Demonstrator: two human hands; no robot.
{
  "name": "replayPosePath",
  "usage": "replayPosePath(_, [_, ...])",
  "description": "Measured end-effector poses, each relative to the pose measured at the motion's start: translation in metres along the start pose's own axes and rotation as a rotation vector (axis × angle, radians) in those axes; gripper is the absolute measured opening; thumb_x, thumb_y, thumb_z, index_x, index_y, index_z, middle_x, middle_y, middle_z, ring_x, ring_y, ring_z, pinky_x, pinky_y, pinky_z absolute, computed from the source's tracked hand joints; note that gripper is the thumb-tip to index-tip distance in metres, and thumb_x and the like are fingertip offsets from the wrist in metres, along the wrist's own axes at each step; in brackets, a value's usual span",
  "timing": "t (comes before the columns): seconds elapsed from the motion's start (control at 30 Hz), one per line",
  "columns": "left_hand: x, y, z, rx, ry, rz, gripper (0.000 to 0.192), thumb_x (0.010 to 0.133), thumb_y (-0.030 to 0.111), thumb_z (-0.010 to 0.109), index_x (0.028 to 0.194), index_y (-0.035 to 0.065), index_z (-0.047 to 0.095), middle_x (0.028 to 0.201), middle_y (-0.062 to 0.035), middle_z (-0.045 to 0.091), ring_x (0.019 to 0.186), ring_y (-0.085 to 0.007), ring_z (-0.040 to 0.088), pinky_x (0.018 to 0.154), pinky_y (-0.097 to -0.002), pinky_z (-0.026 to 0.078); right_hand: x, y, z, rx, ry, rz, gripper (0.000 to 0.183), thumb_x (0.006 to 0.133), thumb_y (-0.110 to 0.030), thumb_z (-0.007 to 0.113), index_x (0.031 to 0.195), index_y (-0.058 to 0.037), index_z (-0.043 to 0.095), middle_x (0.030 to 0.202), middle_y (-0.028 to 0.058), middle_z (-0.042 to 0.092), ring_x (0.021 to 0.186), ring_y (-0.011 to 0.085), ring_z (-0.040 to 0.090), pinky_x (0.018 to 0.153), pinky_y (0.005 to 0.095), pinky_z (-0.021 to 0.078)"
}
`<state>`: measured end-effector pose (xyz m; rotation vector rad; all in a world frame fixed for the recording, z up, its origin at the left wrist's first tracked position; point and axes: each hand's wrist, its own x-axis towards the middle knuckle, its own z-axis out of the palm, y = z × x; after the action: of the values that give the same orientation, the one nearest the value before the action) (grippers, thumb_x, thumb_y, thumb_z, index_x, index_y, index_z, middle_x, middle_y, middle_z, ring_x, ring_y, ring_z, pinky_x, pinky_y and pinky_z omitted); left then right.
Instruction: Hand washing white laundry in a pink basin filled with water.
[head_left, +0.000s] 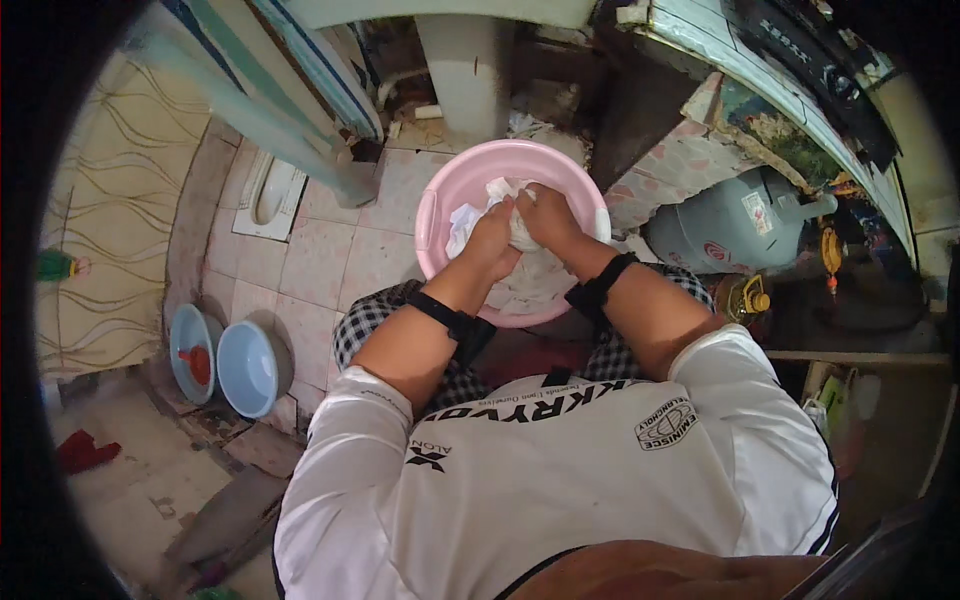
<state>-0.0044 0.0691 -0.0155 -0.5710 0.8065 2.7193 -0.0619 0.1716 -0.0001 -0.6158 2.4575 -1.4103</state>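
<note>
In front of me stands a round pink plastic basin (444, 172) with white wet cloth in it. My left hand (491, 241) and my right hand (547, 215) meet over its middle, both gripping a bunched white cloth (517, 226). A looser fold of white fabric (463, 227) lies against the basin's left side, beside my left hand. Below my hands, pale cloth and what looks like cloudy water (532, 283) fill the near part of the basin. Fingertips are partly hidden in the folds.
A squat toilet pan (267, 193) is set in the tiled floor (319, 251) to the left. Two light blue basins (244, 369) lean by the left wall, one holding a red item (196, 365). On the right are a large water bottle (724, 225) and an oil bottle (745, 298). A pedestal (465, 75) stands ahead.
</note>
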Motion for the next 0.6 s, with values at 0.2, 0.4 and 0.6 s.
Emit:
replayPosePath(0.2, [0.001,-0.002,-0.024,0.014,0.038,0.050,0.038,0.094,0.027,0.038,0.126,0.0062,0.041,0.122,-0.0129,0.050,0.109,-0.0275,0.051,0.094,-0.0422,0.042,-0.022,-0.023,0.006,-0.245,-0.012,-0.325,0.029,0.086,-0.026,0.047,0.102,-0.0041,0.059,0.090,0.0219,0.063,0.084,0.0382,0.060,0.074,0.0469,0.0466])
replayPosePath(0.4, [-0.002,0.003,0.004,0.098,0.060,0.079,0.038,0.090,0.031,0.050,0.117,0.0041,0.049,0.114,-0.0113,0.057,0.101,-0.0241,0.056,0.091,-0.0398,0.045,-0.004,-0.003,0.007,-0.191,0.085,0.085,0.023,0.088,-0.022,0.043,0.087,-0.0046,0.058,0.086,0.0205,0.061,0.084,0.0394,0.057,0.073,0.0453,0.0448])
replayPosePath(0.6, [-0.013,0.003,0.007,0.241,0.150,0.053,0.038,0.092,0.030,0.045,0.120,0.0041,0.047,0.114,-0.0126,0.055,0.104,-0.0277,0.055,0.091,-0.0417,0.043,-0.011,0.001,0.005,-0.031,-0.073,-0.190,0.028,0.091,-0.024,0.041,0.088,-0.0033,0.058,0.091,0.0231,0.061,0.086,0.0409,0.057,0.076,0.0479,0.0434])
